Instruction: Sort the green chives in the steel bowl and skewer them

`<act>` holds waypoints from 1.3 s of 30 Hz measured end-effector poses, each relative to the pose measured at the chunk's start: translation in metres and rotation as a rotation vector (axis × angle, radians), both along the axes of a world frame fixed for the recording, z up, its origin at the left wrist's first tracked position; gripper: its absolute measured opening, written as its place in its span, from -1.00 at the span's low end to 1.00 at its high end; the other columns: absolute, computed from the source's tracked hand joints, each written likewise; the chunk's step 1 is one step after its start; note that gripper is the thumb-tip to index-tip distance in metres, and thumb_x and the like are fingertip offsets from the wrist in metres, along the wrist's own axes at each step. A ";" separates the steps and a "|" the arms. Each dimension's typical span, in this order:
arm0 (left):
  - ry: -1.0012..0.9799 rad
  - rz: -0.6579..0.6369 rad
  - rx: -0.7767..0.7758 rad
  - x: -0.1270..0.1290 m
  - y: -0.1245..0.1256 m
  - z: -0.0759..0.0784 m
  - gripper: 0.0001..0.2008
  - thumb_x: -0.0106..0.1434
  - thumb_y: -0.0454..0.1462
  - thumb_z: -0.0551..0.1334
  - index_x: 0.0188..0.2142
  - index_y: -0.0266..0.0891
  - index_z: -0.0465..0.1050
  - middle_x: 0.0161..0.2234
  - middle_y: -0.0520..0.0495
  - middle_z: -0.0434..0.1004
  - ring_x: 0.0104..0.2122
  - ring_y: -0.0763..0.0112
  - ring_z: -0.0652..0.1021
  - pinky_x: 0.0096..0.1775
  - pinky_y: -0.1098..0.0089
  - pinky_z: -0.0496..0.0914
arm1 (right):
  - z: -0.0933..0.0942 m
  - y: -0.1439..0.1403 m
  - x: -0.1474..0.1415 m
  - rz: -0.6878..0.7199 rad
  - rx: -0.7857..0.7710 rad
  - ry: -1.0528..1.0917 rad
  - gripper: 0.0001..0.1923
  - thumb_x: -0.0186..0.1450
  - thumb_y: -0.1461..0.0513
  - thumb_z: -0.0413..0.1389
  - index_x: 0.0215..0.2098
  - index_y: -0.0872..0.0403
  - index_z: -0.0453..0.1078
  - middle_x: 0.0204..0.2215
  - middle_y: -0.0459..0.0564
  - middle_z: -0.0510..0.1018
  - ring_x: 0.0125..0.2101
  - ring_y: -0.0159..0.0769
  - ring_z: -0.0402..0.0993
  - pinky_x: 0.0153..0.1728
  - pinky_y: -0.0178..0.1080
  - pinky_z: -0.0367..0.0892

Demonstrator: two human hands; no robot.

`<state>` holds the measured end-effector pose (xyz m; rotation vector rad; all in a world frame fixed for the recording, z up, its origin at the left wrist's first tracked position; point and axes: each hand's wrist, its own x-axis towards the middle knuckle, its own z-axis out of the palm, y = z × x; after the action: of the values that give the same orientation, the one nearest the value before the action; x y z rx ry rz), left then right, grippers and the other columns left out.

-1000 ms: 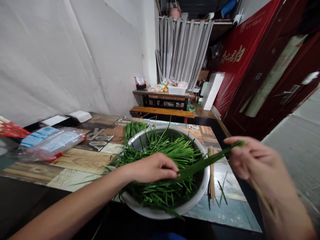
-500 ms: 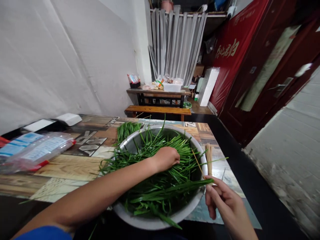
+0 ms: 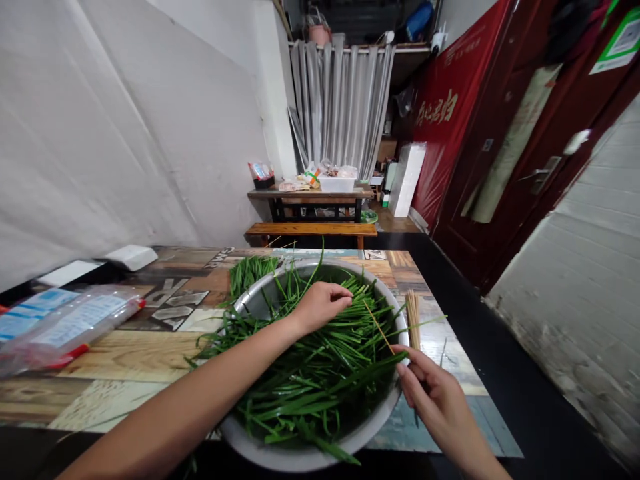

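Below frame centre, right hand (image 3: 439,395) pinches skewer (image 3: 379,328) and leaves (image 3: 379,371), seemingly threading; left hand (image 3: 320,308), grip unclear, should select more.

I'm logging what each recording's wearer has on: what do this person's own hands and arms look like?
The left hand and right hand are gloveless, with no ring or watch showing. The left forearm and the shorter visible stretch of right forearm are bare to the picture's edge; no sleeve is in view.
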<state>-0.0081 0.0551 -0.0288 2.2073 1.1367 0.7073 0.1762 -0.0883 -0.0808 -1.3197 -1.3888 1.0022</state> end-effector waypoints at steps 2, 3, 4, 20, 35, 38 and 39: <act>-0.217 0.014 -0.248 0.004 -0.001 0.002 -0.81 0.08 -0.23 0.19 -0.41 -0.33 0.50 -0.49 -0.06 0.55 -0.46 0.45 0.50 -0.34 0.46 0.35 | 0.001 0.000 -0.001 0.005 0.009 0.008 -0.56 0.28 0.07 -0.07 -0.01 0.22 0.22 -0.66 -0.23 0.11 -0.63 -0.44 0.02 -0.63 -0.36 -0.03; -0.297 0.021 -0.346 0.006 -0.002 0.002 -0.81 0.06 -0.22 0.21 -0.43 -0.34 0.49 -0.51 -0.05 0.53 -0.50 0.47 0.49 -0.36 0.46 0.35 | 0.001 0.001 -0.001 0.010 0.012 0.014 -0.56 0.28 0.07 -0.07 -0.01 0.22 0.22 -0.66 -0.23 0.11 -0.63 -0.44 0.01 -0.63 -0.36 -0.04; -0.360 0.032 -0.422 0.008 -0.004 0.002 -0.80 0.04 -0.22 0.24 -0.43 -0.35 0.49 -0.53 -0.04 0.53 -0.53 0.49 0.47 -0.37 0.46 0.35 | 0.000 0.001 -0.002 0.012 0.015 0.019 -0.56 0.29 0.07 -0.07 0.00 0.21 0.22 -0.66 -0.23 0.11 -0.64 -0.44 0.01 -0.63 -0.36 -0.04; -0.488 0.126 -0.588 0.011 -0.014 0.000 -0.80 0.05 -0.24 0.23 -0.38 -0.36 0.49 -0.49 -0.06 0.51 -0.58 0.59 0.43 -0.53 0.55 0.24 | -0.003 0.008 -0.002 0.026 0.005 0.017 -0.57 0.29 0.07 -0.07 -0.04 0.24 0.21 -0.66 -0.23 0.10 -0.62 -0.44 0.01 -0.62 -0.36 -0.04; -0.473 0.131 -0.499 0.007 -0.014 -0.006 -0.71 -0.03 -0.22 0.28 -0.30 -0.34 0.52 -0.47 -0.06 0.55 -0.56 0.54 0.44 -0.49 0.52 0.28 | -0.002 0.008 -0.002 0.073 -0.013 0.053 -0.60 0.28 0.06 -0.06 -0.06 0.19 0.25 -0.68 -0.24 0.12 -0.67 -0.47 -0.01 -0.66 -0.37 -0.09; -0.480 0.126 -0.502 0.006 -0.014 -0.006 -0.69 -0.04 -0.21 0.29 -0.30 -0.34 0.52 -0.46 -0.07 0.56 -0.57 0.53 0.44 -0.48 0.50 0.30 | -0.003 0.008 -0.002 0.088 -0.046 0.100 -0.58 0.28 0.05 -0.05 -0.07 0.20 0.25 -0.69 -0.25 0.12 -0.67 -0.48 -0.02 -0.67 -0.38 -0.10; -0.486 0.119 -0.506 0.006 -0.014 -0.006 -0.69 -0.04 -0.21 0.30 -0.30 -0.34 0.52 -0.46 -0.07 0.56 -0.57 0.53 0.44 -0.47 0.50 0.30 | -0.003 0.008 -0.002 0.097 -0.059 0.120 -0.58 0.27 0.04 -0.05 -0.08 0.21 0.26 -0.69 -0.25 0.11 -0.68 -0.48 -0.02 -0.67 -0.38 -0.10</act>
<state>-0.0017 0.0409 -0.0347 1.4560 1.0524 0.8375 0.1743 -0.0804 -0.0839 -1.2237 -1.3512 1.1767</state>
